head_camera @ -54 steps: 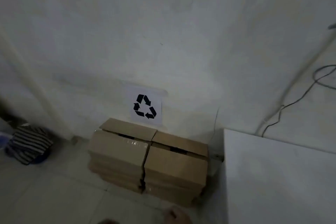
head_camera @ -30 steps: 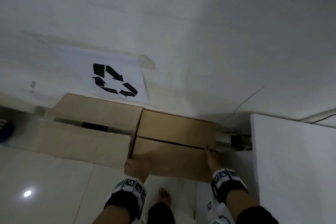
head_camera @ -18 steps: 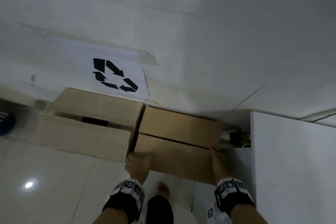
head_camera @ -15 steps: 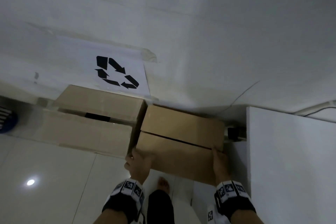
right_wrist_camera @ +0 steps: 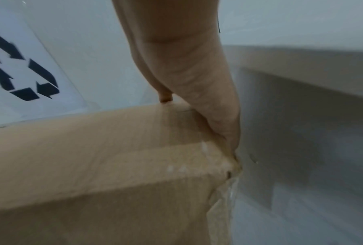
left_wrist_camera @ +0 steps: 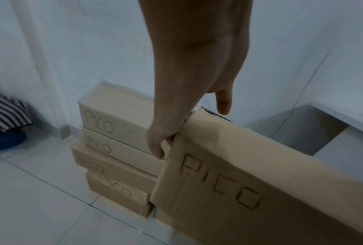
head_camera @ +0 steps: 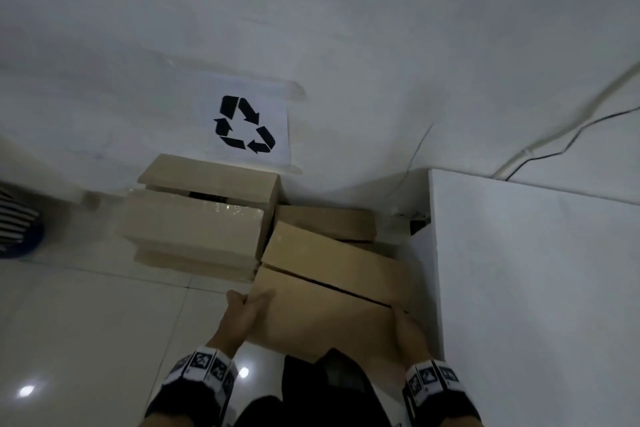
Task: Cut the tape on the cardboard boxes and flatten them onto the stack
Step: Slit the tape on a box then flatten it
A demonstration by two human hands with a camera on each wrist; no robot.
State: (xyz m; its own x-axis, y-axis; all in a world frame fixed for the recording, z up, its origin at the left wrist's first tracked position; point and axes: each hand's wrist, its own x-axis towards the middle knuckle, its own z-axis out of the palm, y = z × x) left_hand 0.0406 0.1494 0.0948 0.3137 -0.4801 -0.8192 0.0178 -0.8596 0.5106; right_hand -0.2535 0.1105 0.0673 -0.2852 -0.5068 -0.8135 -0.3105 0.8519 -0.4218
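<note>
I hold a closed brown cardboard box [head_camera: 332,288] between both hands, lifted off the lower right stack [head_camera: 325,222] and tilted. My left hand [head_camera: 247,312] grips its left end, thumb [left_wrist_camera: 223,102] over the top edge and fingers [left_wrist_camera: 161,149] down the end. "PICO" is written on the box [left_wrist_camera: 239,174] front. My right hand [head_camera: 407,326] grips the right end, and in the right wrist view this hand [right_wrist_camera: 197,99] lies along the box [right_wrist_camera: 92,165] corner above clear tape [right_wrist_camera: 222,207]. The taller left stack [head_camera: 197,218] of boxes stands against the wall.
A white cabinet [head_camera: 519,288] stands close on the right of the box. A recycling sign [head_camera: 246,125] is taped to the wall behind the stacks. A striped cloth on a blue basin [head_camera: 17,229] sits at far left. Pale tiled floor [head_camera: 86,322] lies in front.
Both hands took hold of the top box of the right stack, then lifted it off and drew it toward me. The right stack now stands lower than the left.
</note>
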